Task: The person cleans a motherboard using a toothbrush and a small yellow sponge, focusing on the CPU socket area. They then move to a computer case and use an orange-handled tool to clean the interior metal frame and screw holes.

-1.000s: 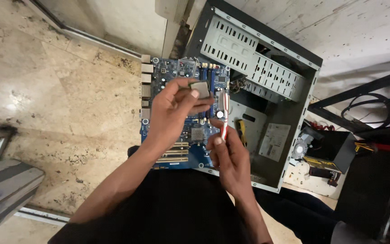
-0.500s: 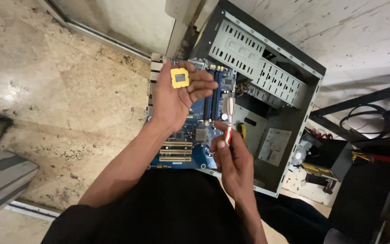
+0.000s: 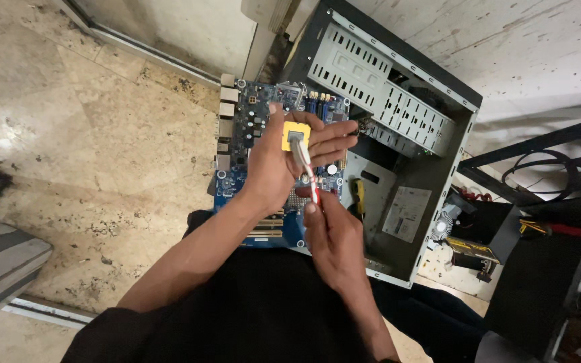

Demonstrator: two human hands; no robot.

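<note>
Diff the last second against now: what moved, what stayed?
The left hand turned palm-up, showing the small square yellow-bordered processor chip resting on its fingers. The right hand brought its red-and-white-handled brush up, so its tip now lies on the chip. Unchanged: both hands keep their grips; the blue motherboard and open grey metal computer case have not moved.

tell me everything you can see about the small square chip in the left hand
The processor chip is a small flat square with a yellow-gold face and a grey patch in its middle. It lies face up on the fingers of the left hand, above the blue motherboard. The brush held by the right hand touches its centre.
</note>
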